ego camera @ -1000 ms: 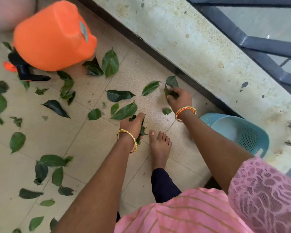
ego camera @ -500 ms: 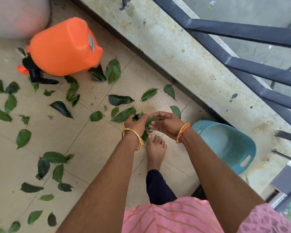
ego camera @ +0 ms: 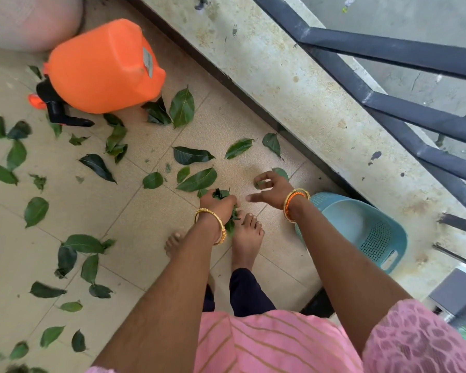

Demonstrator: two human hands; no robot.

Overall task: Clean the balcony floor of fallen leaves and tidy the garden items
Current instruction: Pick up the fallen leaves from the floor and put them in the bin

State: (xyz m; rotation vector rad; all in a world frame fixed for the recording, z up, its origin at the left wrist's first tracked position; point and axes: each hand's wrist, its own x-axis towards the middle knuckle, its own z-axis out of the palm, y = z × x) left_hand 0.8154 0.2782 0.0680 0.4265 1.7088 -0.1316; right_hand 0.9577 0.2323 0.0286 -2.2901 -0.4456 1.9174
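Observation:
Green fallen leaves (ego camera: 197, 179) lie scattered over the beige tiled balcony floor (ego camera: 135, 216), thickest at the left. My left hand (ego camera: 215, 205) grips a bunch of leaves (ego camera: 221, 194) just above my toes. My right hand (ego camera: 273, 189) hovers to its right with thumb out and fingers loosely curled, holding nothing I can make out. A single leaf (ego camera: 281, 172) lies just beyond its fingers. Two more leaves (ego camera: 238, 148) lie close to the wall base.
An orange sprayer tank (ego camera: 105, 68) lies on its side at the upper left, black nozzle (ego camera: 59, 114) pointing down-left. A light blue plastic basket (ego camera: 361, 227) sits by the concrete parapet (ego camera: 293, 84) at my right. Dark metal railing (ego camera: 388, 103) tops it. My bare feet (ego camera: 246, 238) stand below the hands.
My right hand brought leaves to the left hand's bunch, then let go and moved right toward the leaf by the wall. The left hand kept its bunch.

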